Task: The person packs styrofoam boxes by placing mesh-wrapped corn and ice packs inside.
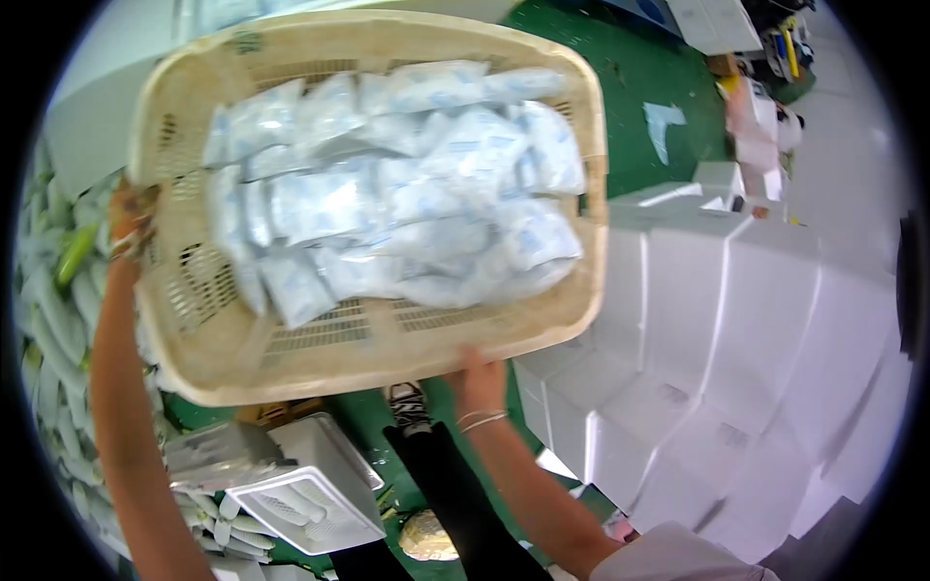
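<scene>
A large cream plastic basket (pixel 232 384) fills the upper middle of the view, held off the floor. Many white packs with blue print (pixel 325 203) lie in rows inside it. My left hand (pixel 131 215) grips the basket's left end. At the near rim, right of the middle, my right hand (pixel 478 380) holds the basket too, its fingers partly hidden and blurred. Both wrists have thin bands.
Pale green long vegetables (pixel 60 320) are heaped at the left. White foam boxes (pixel 678 290) are stacked at the right. An open white box (pixel 325 504) stands near my feet on the green floor (pixel 620 68). A torn light-blue piece (pixel 663 126) lies beyond.
</scene>
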`<action>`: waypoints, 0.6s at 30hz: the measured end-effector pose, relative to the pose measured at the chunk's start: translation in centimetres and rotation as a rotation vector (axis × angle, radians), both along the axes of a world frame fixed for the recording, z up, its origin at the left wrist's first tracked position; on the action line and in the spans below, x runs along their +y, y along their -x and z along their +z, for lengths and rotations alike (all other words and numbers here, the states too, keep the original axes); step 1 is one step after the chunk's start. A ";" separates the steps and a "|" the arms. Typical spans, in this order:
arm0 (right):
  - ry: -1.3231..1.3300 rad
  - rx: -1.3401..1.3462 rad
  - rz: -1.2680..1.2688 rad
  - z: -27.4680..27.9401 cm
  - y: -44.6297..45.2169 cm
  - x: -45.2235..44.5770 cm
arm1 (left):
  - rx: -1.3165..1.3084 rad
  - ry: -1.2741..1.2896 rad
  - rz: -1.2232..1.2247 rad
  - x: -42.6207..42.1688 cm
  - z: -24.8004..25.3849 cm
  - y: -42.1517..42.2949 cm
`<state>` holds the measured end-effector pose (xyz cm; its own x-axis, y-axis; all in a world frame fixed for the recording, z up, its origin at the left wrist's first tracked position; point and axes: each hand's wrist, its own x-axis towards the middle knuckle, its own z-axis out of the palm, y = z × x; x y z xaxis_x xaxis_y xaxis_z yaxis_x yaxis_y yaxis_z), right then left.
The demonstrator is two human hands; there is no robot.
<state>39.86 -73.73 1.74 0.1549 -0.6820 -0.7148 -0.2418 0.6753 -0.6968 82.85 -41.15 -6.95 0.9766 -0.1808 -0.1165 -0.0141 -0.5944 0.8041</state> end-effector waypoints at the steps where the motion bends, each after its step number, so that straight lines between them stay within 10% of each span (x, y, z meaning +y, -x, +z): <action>1: -0.036 0.023 0.003 0.1 0.3 1.0 | -0.005 0.126 0.027 1.5 -1.7 -1.1; 5: -0.394 0.292 0.787 3.9 3.1 0.3 | 0.012 0.209 0.105 4.3 -4.6 -3.2; 7: 0.444 0.228 1.287 9.0 1.4 -4.0 | -0.029 -0.010 0.106 3.5 -3.4 -2.8; 11: 1.296 0.490 1.553 7.4 -4.6 -17.0 | -0.083 -0.360 0.069 1.9 -1.6 -2.6; 18: 1.088 0.233 1.792 0.1 -7.2 -23.1 | -0.541 -0.846 -0.189 0.4 0.8 5.0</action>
